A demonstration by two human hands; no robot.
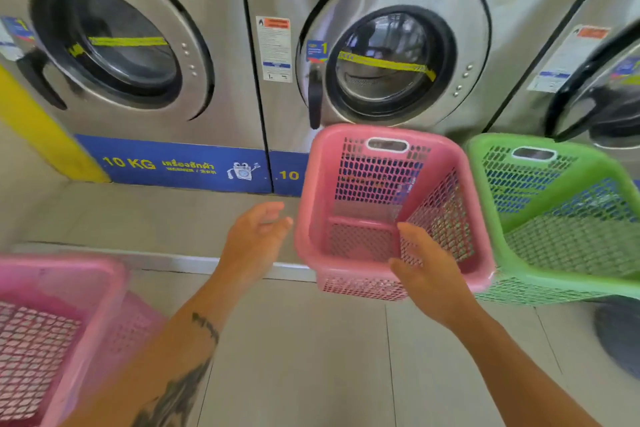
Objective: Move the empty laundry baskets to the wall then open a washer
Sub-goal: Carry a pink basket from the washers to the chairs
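Observation:
An empty pink laundry basket (311, 204) stands on the floor in front of the middle washer (394, 62), whose round door is closed. My right hand (429, 274) reaches over the basket's near rim, fingers apart, holding nothing. My left hand (256, 239) hovers just left of the same basket, open, a small gap from its side wall. An empty green basket (540, 274) sits beside the pink one on the right. Another pink basket (86, 274) is at the lower left, partly cut off by the frame.
A second steel washer (114, 45) with a closed door stands to the left, and a third washer (602, 94) at the right edge. A raised tiled step (138, 218) runs along their base. A yellow post (38, 128) is at far left.

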